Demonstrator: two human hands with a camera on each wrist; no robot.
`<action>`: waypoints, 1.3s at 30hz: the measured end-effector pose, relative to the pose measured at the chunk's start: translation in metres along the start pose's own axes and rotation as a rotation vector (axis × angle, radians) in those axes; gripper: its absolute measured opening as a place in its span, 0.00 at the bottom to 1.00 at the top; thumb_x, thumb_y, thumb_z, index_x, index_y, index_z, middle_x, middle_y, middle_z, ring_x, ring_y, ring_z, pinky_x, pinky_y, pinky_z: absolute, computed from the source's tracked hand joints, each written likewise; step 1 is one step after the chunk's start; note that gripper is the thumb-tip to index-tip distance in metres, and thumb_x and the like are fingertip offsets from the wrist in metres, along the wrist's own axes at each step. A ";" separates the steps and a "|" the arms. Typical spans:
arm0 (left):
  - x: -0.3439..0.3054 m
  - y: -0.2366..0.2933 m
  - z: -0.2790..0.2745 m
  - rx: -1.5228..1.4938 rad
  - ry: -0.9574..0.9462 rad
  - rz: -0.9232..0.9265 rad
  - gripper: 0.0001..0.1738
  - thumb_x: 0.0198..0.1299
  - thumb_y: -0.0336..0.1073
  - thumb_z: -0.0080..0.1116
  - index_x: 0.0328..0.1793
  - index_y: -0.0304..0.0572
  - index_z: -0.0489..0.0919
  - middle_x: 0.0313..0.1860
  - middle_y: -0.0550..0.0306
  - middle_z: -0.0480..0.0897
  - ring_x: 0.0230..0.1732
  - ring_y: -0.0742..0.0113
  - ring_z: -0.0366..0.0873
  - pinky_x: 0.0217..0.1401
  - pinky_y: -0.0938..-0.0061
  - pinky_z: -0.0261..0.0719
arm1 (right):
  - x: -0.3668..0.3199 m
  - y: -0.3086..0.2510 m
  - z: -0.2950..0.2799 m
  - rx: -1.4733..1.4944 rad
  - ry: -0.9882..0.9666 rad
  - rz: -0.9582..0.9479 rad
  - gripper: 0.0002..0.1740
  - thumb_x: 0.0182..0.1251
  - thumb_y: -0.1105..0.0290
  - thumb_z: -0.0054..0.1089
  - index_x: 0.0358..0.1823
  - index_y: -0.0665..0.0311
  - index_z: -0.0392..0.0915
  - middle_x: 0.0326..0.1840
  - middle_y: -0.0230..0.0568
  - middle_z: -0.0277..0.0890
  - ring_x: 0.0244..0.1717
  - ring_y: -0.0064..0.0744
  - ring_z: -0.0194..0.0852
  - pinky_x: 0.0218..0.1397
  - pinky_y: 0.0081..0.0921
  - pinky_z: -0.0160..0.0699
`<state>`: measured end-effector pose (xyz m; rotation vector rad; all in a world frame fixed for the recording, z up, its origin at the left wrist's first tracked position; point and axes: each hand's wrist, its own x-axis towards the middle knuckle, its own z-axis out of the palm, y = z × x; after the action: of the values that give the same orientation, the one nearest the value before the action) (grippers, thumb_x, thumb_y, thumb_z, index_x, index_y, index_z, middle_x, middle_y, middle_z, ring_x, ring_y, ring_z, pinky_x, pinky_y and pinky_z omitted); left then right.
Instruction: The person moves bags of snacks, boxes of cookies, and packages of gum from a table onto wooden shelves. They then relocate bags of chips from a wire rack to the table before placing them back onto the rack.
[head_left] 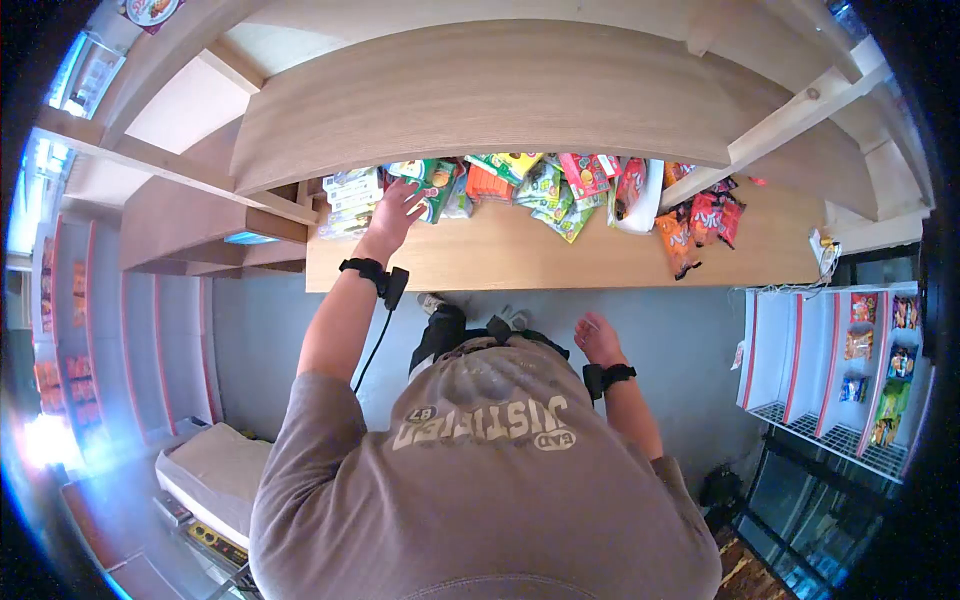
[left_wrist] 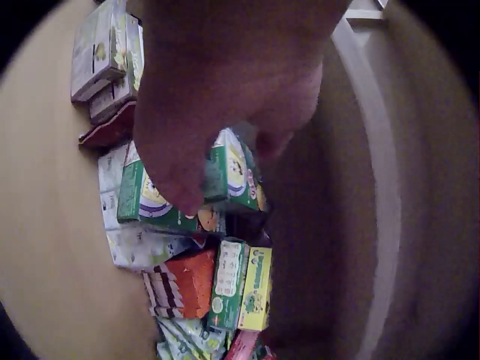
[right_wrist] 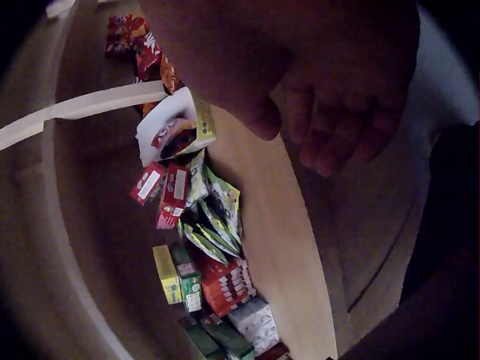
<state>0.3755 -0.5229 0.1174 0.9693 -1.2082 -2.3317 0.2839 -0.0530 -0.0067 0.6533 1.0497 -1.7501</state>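
Observation:
My left hand [head_left: 396, 212] reaches onto the wooden shelf, its fingers spread over green boxes [head_left: 437, 178] at the shelf's left part. In the left wrist view the thumb lies against one green box [left_wrist: 142, 196], and a second green box [left_wrist: 227, 176] stands between thumb and fingers. White boxes [head_left: 352, 190] sit just left of that hand. Orange-red packs [head_left: 488, 184] lie to the right of the green boxes. Below the shelf's front edge hangs my right hand [head_left: 599, 340], its fingers loosely curled with nothing in them.
Green-and-white pouches [head_left: 562, 212], red boxes [right_wrist: 174, 187], a white open carton [head_left: 645, 200] and red and orange snack bags [head_left: 706, 218] continue rightward along the shelf. An upper board [head_left: 480, 95] overhangs the goods. White racks [head_left: 825, 370] with packets stand at the right.

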 end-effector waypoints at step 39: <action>-0.006 -0.052 -0.214 0.930 -0.377 -0.279 0.24 0.55 0.47 0.57 0.52 0.38 0.75 0.32 0.57 0.82 0.29 0.69 0.80 0.26 0.75 0.78 | -0.345 -0.199 0.577 -1.393 -1.016 -1.315 0.36 0.60 0.65 0.61 0.67 0.65 0.56 0.56 0.46 0.69 0.54 0.34 0.69 0.56 0.32 0.67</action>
<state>0.5312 -0.6144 -0.0091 1.0068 -2.5798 -2.1786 0.2548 -0.3653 0.6208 -1.9156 1.5729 -1.3031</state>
